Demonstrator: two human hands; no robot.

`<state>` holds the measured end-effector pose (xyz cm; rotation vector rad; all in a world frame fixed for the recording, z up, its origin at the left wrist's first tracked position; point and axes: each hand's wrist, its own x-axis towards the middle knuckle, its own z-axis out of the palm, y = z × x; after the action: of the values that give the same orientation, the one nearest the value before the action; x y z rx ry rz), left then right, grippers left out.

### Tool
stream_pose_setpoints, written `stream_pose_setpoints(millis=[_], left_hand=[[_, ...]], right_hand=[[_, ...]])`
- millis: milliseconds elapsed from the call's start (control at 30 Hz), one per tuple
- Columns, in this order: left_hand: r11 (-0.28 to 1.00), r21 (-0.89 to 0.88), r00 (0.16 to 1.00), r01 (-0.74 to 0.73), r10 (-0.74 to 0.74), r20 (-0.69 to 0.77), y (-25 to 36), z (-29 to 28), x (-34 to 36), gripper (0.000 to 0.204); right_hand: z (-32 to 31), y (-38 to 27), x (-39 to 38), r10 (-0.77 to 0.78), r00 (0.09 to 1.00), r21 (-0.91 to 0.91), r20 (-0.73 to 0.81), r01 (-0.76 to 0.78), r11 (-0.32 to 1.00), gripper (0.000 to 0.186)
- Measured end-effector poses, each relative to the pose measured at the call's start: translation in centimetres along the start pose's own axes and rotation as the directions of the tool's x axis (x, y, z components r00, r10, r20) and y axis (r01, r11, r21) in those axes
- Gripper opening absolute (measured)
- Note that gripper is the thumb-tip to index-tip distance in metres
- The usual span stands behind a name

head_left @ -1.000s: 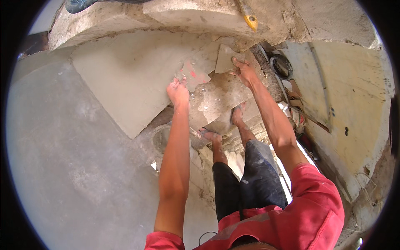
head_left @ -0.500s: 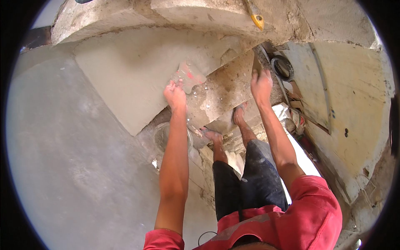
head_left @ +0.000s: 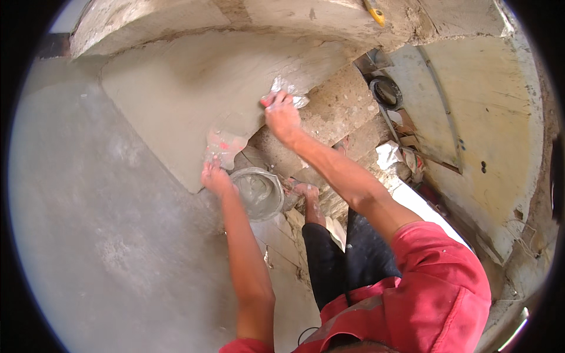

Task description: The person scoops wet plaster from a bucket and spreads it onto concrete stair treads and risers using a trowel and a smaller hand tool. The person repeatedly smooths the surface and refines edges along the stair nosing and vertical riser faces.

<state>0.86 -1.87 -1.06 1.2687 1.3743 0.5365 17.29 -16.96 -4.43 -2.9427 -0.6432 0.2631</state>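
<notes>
My left hand (head_left: 218,176) grips the lower edge of a thin, irregular sheet (head_left: 225,147), pale with red patches and smeared with plaster. It lies over the lower part of a smooth, wet-looking grey plaster surface (head_left: 176,112). My right hand (head_left: 283,117) is closed on a trowel (head_left: 291,89) with a shiny, wrinkled-looking blade and a red part by the fingers. That blade rests at the right edge of the plaster. Just right of my left hand stands a round bucket (head_left: 278,203) with grey wet mix inside.
Bare rough steps (head_left: 341,103) run beside the plaster, with my feet on them. A curved ledge (head_left: 176,20) borders the top and bears a yellow-handled tool (head_left: 375,13). A black coil (head_left: 386,93) and scraps lie by the yellowish panel (head_left: 488,117). Grey wall (head_left: 88,206) fills the left.
My right hand has swung left from the far side of the steps onto the plaster edge. My left hand has moved down and left with the sheet, uncovering the bucket.
</notes>
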Motion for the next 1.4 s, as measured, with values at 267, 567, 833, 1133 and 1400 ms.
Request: stream_pose_setpoints(millis=[267,567,833,1133,1400], left_hand=[[0.996,0.050,0.989,0.079,-0.072,-0.131,0.2,-9.0,2.8,0.020],[0.993,-0.052,0.993,0.107,-0.109,-0.053,2.0,-5.2,0.7,0.019],[0.980,-0.171,0.993,0.102,-0.089,0.084,1.1,1.7,-1.3,0.022],[0.986,-0.132,0.994,0.099,-0.094,0.048,4.6,3.2,-3.3,0.021],[0.980,-0.161,0.992,0.118,-0.110,0.058,2.6,5.4,-4.2,0.016]], right_hand=[[1.3,-12.7,-6.2,-0.344,0.897,0.036,0.277,0.348,0.937,0.037],[-9.2,11.4,2.4,0.044,0.999,-0.124,-0.031,-0.048,0.991,0.033],[-1.4,15.3,8.5,-0.003,1.000,-0.146,-0.008,0.002,0.989,0.030],[-7.2,10.0,9.2,-0.363,0.927,-0.136,0.089,0.373,0.918,0.037],[-6.5,14.0,7.4,-0.310,0.938,-0.168,0.154,0.334,0.928,0.029]])
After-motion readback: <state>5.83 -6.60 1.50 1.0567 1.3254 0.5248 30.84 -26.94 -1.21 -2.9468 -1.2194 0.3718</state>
